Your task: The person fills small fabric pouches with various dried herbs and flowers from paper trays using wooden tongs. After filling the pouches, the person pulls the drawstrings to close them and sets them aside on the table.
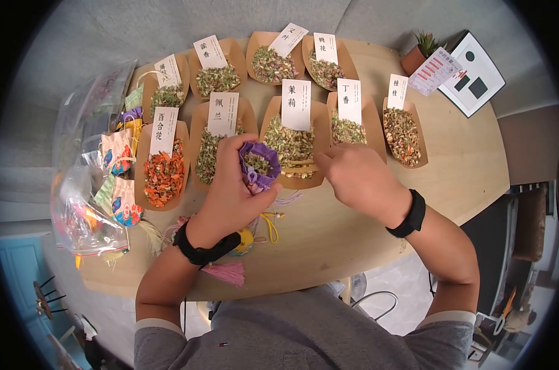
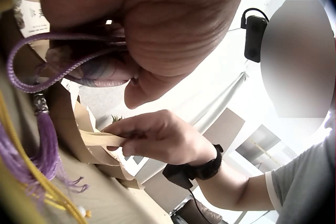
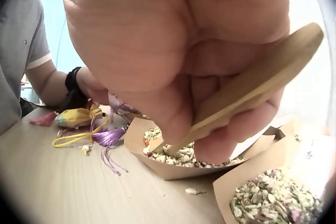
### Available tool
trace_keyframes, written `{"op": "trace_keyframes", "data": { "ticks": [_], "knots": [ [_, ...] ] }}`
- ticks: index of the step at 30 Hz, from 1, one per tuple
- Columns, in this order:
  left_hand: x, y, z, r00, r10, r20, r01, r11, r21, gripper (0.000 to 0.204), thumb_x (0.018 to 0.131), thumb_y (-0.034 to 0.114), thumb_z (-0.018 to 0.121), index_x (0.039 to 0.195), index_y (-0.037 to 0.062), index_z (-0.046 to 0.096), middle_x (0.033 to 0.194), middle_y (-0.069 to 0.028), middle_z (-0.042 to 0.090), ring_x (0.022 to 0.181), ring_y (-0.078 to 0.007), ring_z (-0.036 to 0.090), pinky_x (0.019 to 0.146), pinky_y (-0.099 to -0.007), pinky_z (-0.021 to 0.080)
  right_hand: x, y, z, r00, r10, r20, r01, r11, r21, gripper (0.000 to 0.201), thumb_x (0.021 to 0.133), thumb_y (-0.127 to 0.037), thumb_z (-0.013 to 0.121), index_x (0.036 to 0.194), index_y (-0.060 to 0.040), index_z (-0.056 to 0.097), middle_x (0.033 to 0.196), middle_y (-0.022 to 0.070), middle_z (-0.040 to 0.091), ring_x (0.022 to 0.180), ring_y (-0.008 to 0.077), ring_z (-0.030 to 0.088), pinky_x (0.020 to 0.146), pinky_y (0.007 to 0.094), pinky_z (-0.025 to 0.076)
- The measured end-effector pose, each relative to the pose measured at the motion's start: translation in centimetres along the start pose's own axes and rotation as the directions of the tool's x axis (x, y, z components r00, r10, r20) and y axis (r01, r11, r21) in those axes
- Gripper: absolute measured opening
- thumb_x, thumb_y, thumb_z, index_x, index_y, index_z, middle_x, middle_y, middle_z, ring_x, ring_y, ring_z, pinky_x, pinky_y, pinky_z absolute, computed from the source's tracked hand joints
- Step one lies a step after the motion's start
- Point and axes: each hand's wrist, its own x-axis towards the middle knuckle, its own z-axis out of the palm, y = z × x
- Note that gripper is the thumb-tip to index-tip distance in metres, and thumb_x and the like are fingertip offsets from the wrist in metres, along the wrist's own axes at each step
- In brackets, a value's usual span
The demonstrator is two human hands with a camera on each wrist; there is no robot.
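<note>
My left hand (image 1: 230, 191) grips a small purple cloth pouch (image 1: 259, 165), its mouth spread and facing up with dried bits inside. A purple cord loop (image 2: 31, 85) and tassel (image 2: 47, 145) hang from it in the left wrist view. The right hand (image 1: 362, 179) pinches a light wooden scoop or tongs (image 3: 262, 82), whose tip reaches into the dried flowers (image 3: 184, 155) of the front middle paper tray (image 1: 321, 117). In the head view this tray, with a white label card (image 1: 296, 105), lies just beyond both hands.
Several paper trays with labelled dried herbs stand around, one with orange petals (image 1: 163, 176). At the left are a clear plastic bag (image 1: 76, 216) and patterned pouches (image 1: 126, 200). A yellow pouch (image 3: 79, 117) lies near the left forearm. A potted plant (image 1: 418, 58) stands back right.
</note>
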Motion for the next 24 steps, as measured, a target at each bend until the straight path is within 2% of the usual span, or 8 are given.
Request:
{"op": "trace_keyframes", "data": {
  "ticks": [2,7,13,17,20,22,23,24],
  "knots": [
    [0.0,0.0,0.0,0.999,-0.04,0.006,0.041,0.999,-0.028,0.078,0.076,0.001,0.078,0.142,0.0062,0.035,0.121,-0.0076,0.046,0.108,-0.0151,0.052,0.093,-0.0305,0.048,0.0,-0.2,0.1,1.0,0.005,0.0,-0.005,1.0,-0.013,0.017,0.075,0.001,0.06,0.091,0.0002,0.062,0.085,0.014,0.065,0.085,0.0342,0.066,0.073,0.0443,0.054],
    [0.0,0.0,0.0,1.0,-0.01,-0.003,0.01,1.0,-0.009,0.079,0.076,0.002,0.079,0.142,0.0061,0.035,0.121,-0.0077,0.046,0.108,-0.0151,0.051,0.094,-0.0303,0.048,0.0,0.1,0.1,0.993,-0.035,-0.116,0.033,0.999,-0.021,0.012,0.075,-0.003,0.062,0.087,-0.0015,0.066,0.079,0.0137,0.067,0.079,0.0329,0.068,0.071,0.0434,0.056],
    [0.1,-0.1,0.0,1.0,0.015,-0.009,-0.015,1.0,0.008,0.077,0.077,0.004,0.079,0.141,0.0058,0.036,0.121,-0.0076,0.046,0.109,-0.0158,0.05,0.095,-0.0305,0.046,-0.1,1.4,-2.2,0.996,0.076,-0.047,-0.079,0.996,-0.049,0.014,0.074,-0.001,0.062,0.088,-0.0014,0.065,0.078,0.0154,0.066,0.076,0.0357,0.067,0.066,0.0456,0.055],
    [0.1,0.1,-0.1,1.0,0.029,-0.004,-0.029,0.998,-0.049,0.076,0.077,0.005,0.078,0.141,0.0051,0.036,0.123,-0.0084,0.044,0.112,-0.0167,0.049,0.097,-0.031,0.045,0.2,0.9,-5.9,0.991,0.039,-0.132,-0.037,0.999,0.016,0.015,0.073,0.0,0.061,0.088,-0.0007,0.065,0.078,0.0163,0.065,0.076,0.0364,0.067,0.063,0.0464,0.054],
    [0.1,0.1,-0.1,0.999,0.042,-0.005,-0.042,0.999,-0.009,0.076,0.078,0.005,0.078,0.141,0.0047,0.035,0.124,-0.0088,0.043,0.113,-0.017,0.048,0.098,-0.031,0.044,0.5,-0.4,-8.2,0.983,0.022,-0.181,-0.014,0.999,0.044,0.016,0.072,0.001,0.061,0.088,-0.0001,0.064,0.077,0.0173,0.064,0.077,0.037,0.067,0.064,0.0467,0.053],
    [0.2,0.0,0.0,0.997,0.077,-0.026,-0.077,0.997,0.017,0.077,0.078,0.005,0.078,0.141,0.0046,0.035,0.124,-0.0088,0.043,0.113,-0.0172,0.048,0.098,-0.0311,0.044,0.9,-1.7,-8.9,0.984,-0.043,-0.172,0.046,0.999,0.014,0.027,0.076,0.002,0.069,0.103,-0.0014,0.07,0.084,0.0158,0.068,0.077,0.0366,0.065,0.066,0.045,0.052],
    [0.2,0.0,0.1,0.992,0.117,-0.046,-0.115,0.992,0.042,0.077,0.078,0.005,0.078,0.141,0.0045,0.035,0.124,-0.0087,0.043,0.113,-0.0173,0.048,0.098,-0.0312,0.044,1.1,-2.2,-8.8,0.984,-0.041,-0.173,0.045,0.999,0.016,0.027,0.076,0.002,0.069,0.103,-0.0014,0.07,0.084,0.0158,0.068,0.077,0.0366,0.065,0.066,0.045,0.052],
    [0.1,-0.2,0.2,0.992,0.117,-0.044,-0.115,0.992,0.042,0.077,0.078,0.005,0.078,0.141,0.0045,0.035,0.124,-0.0087,0.043,0.113,-0.0173,0.048,0.098,-0.0312,0.044,1.4,-2.6,-8.6,0.985,-0.062,-0.162,0.065,0.998,0.011,0.021,0.074,0.002,0.064,0.094,-0.0002,0.066,0.081,0.0171,0.066,0.077,0.0377,0.066,0.065,0.0456,0.052]
  ]
}}
